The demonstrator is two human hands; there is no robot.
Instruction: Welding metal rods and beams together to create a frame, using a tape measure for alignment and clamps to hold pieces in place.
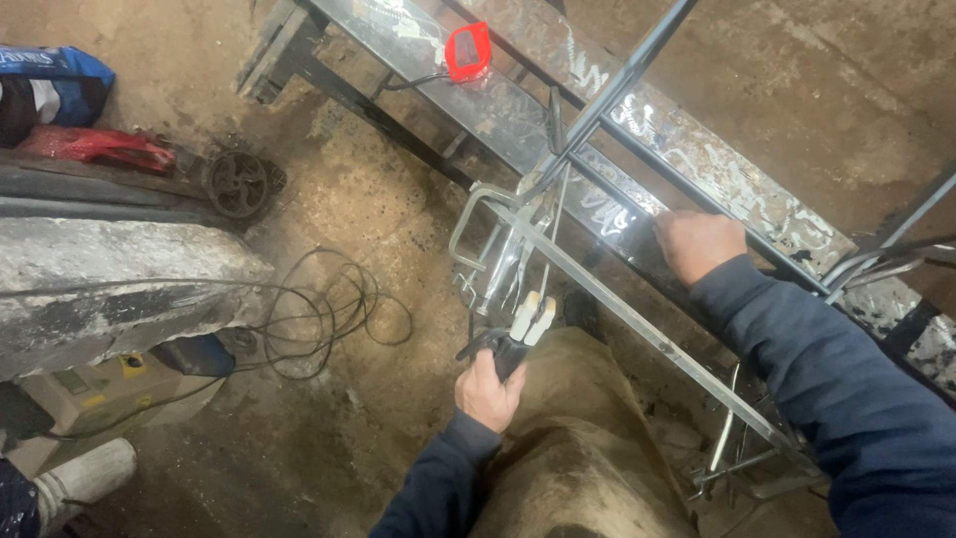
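My left hand (488,389) grips a black welding electrode holder (520,334) with pale jaws, its tip held up near a locking clamp (488,244) on a thin steel frame. My right hand (697,242) rests closed on a slanted steel bar (617,304) of that frame, pressing it against the long metal workbench (697,159). Another thin steel tube (622,85) runs up to the top edge. Both arms wear dark blue sleeves. My dusty trouser leg (578,438) fills the lower middle.
A red tape measure (468,52) lies on the bench. Coiled black cable (324,314) lies on the dirt floor. At left are a concrete slab (110,284), a small wheel (237,184), a beige welding machine (90,394) and a shoe (85,478).
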